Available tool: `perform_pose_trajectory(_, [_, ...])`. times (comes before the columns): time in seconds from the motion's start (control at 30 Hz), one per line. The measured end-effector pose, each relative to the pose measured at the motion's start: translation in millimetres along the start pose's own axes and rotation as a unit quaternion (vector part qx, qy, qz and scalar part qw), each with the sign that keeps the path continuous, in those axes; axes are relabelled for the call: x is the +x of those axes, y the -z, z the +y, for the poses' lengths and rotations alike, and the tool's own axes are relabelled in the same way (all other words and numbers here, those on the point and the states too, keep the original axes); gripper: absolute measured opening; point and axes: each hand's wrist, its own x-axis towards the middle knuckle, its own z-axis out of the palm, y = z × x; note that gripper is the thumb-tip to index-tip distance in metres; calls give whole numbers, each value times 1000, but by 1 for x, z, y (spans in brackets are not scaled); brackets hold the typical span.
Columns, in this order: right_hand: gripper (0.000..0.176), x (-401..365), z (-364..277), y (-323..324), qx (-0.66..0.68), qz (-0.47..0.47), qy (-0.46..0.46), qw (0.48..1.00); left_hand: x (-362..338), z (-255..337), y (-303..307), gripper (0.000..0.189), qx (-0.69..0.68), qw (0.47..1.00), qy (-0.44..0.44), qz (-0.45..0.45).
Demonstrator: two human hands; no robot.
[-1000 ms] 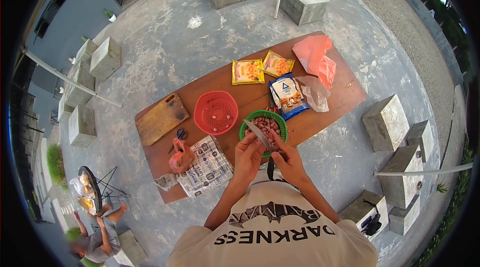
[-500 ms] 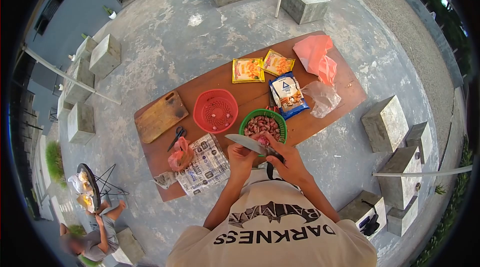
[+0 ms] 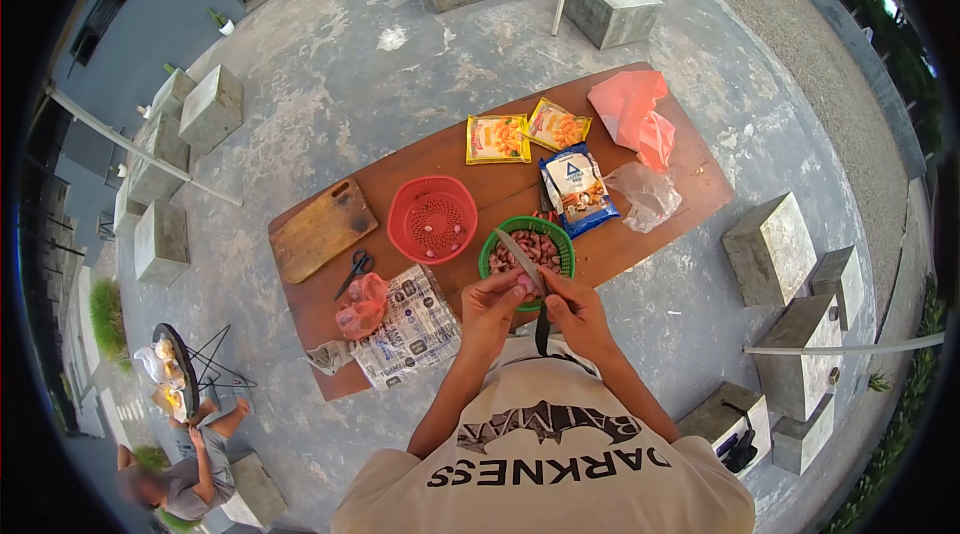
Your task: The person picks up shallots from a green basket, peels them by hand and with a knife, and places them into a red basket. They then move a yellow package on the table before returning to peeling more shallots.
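Observation:
Over the near rim of a green basket [image 3: 570, 259], my two hands meet around a shallot and a knife. My left hand [image 3: 487, 309] pinches the small pink-purple shallot [image 3: 526, 284] in its fingertips. The knife [image 3: 521, 260] is in my right hand [image 3: 577, 316], its blade slanting up and left across the basket and its black handle pointing back toward my body. The blade lies right beside the shallot. Below it the basket holds many reddish shallots [image 3: 530, 246]. A red colander [image 3: 433, 190] with a few pale shallots inside stands to the left.
On the brown table [image 3: 460, 284] are a wooden cutting board [image 3: 324, 232], scissors [image 3: 355, 272], a red plastic bag [image 3: 362, 306], newspaper [image 3: 408, 330], yellow packets [image 3: 497, 139], a blue-white packet [image 3: 578, 189] and plastic bags [image 3: 636, 119]. Another person [image 3: 200, 469] sits at lower left by a small round table.
The knife has swung from pointing left to pointing forward and up-left. My right hand has shifted slightly, and the shallot now shows between my left fingertips.

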Motion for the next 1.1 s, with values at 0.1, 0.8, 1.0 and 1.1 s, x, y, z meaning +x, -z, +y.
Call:
perform_pose_trajectory(0.1, [45, -11, 1, 3, 326, 7, -244, 913, 4, 0, -3, 26, -55, 998, 23, -12])
perform_pose_trajectory(0.8, [51, 9, -30, 9, -31, -98, -156, 982, 4, -2, 10, 22, 157, 983, -98, 15])
perform_pose_trajectory(1.0, [48, 5, -16, 3, -20, -57, -80, 995, 1, 2, 5, 22, 223, 967, -125, -19])
perform_pose_trajectory(1.1, [46, -4, 6, 2, -13, -28, -26, 999, 2, 4, -5, 22, 203, 971, -120, -38])
